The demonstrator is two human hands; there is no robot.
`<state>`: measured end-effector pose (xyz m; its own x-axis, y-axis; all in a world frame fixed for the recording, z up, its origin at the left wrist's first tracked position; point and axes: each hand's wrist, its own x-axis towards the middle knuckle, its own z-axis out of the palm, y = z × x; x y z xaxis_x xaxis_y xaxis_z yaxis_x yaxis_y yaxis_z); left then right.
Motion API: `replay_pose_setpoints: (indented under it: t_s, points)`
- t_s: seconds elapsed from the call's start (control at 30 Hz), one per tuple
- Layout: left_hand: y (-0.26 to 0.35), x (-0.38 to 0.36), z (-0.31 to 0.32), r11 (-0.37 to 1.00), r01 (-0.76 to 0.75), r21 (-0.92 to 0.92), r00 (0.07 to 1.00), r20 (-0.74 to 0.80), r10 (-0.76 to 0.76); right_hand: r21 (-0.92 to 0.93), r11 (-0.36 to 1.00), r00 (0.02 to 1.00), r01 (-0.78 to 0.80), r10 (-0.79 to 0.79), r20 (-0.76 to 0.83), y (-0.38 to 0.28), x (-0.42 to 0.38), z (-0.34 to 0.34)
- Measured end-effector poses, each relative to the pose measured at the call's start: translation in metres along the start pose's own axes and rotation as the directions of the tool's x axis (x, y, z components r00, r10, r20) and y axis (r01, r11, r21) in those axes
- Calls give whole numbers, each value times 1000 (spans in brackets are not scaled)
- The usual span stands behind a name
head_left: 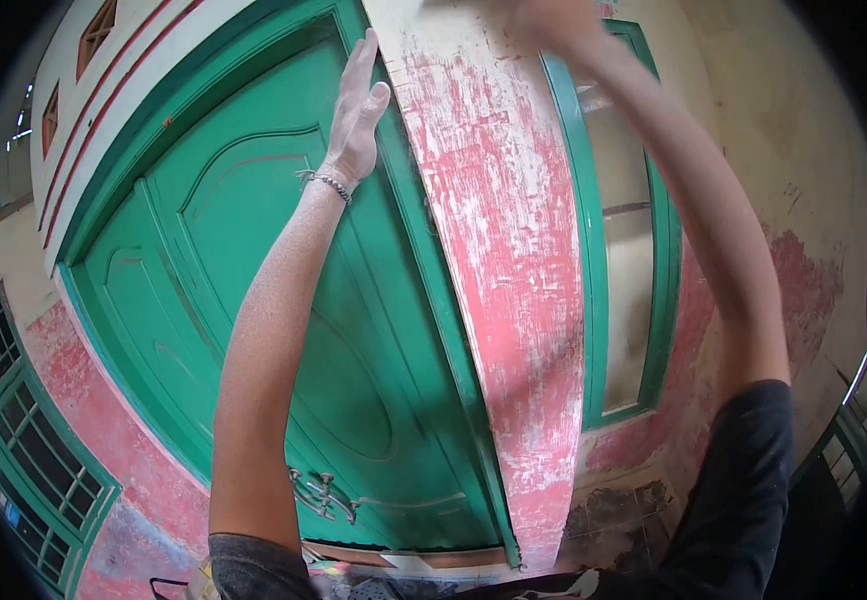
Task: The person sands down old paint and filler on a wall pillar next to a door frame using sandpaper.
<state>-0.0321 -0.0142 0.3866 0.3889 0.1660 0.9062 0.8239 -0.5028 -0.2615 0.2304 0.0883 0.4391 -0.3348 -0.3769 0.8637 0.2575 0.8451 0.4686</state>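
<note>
My left hand (357,115) is raised against the edge of the green door frame (419,225), dusted pale, with its fingers stretched upward and nothing in it. A beaded bracelet (332,184) circles that wrist. My right hand (554,22) is at the top edge of the view, smeared by motion, over the upper part of the pink and white scraped wall strip (514,240). Its fingers and anything in them cannot be made out. The strip's paint is patchy, with white showing through the pink.
A green double door (254,240) with metal handles (324,495) fills the left side. Right of the strip is a green-framed window (629,300). Another barred green window (34,440) stands at the far left. Broken dark masonry (619,515) shows low on the right.
</note>
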Motion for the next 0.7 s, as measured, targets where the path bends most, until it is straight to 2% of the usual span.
replay_pose_setpoints:
  t_s: [0.07, 0.1, 0.13, 0.2, 0.33, 0.37, 0.4, 0.43, 0.47, 0.53, 0.63, 0.7]
  points:
    - [-3, -2, -1, 999, -21, 43, 1000, 0, 21, -323, 946, 998, 34, -47, -32, -18, -12, 6]
    - [-3, -1, -4, 999, -26, 39, 1000, 9, 26, -481, 876, 995, 47, -81, -50, -37, -17, 2]
    - [-2, -1, -5, 999, -28, 32, 1000, 15, 27, -420, 862, 945, 285, -326, -27, -45, -30, 20]
    - [-1, -2, -2, 999, -25, 20, 1000, 4, 25, -401, 889, 958, 219, -275, -87, -20, -20, 19]
    - [-2, -9, 10, 999, 30, 28, 999, -38, -29, -384, 916, 974, 115, -179, -136, -19, -21, 28]
    - [-6, -5, 9, 1000, -15, 27, 999, -38, 16, -388, 917, 973, 97, -169, -156, -21, -17, 33]
    - [-6, -1, 7, 998, -59, 27, 998, -37, 60, -278, 922, 930, 269, -324, -174, -36, -27, 45]
    - [-7, -1, 2, 998, -51, 37, 998, -40, 53, -142, 943, 947, 301, -313, -71, -35, -35, 51]
    - [-8, -2, 1, 999, -39, 39, 999, -36, 40, -343, 907, 954, 245, -288, -82, -18, -29, 39]
    - [-5, -5, 6, 1000, 1, -3, 999, -43, -1, -32, 996, 992, -85, 82, -96, 3, -12, 0]
    - [-4, -5, 8, 1000, -21, 9, 998, -66, 22, -227, 970, 992, 91, -109, -69, -24, -34, 40]
    - [-5, -2, 1, 999, -37, 14, 997, -66, 37, -86, 996, 992, 7, -18, -128, -7, -17, 30]
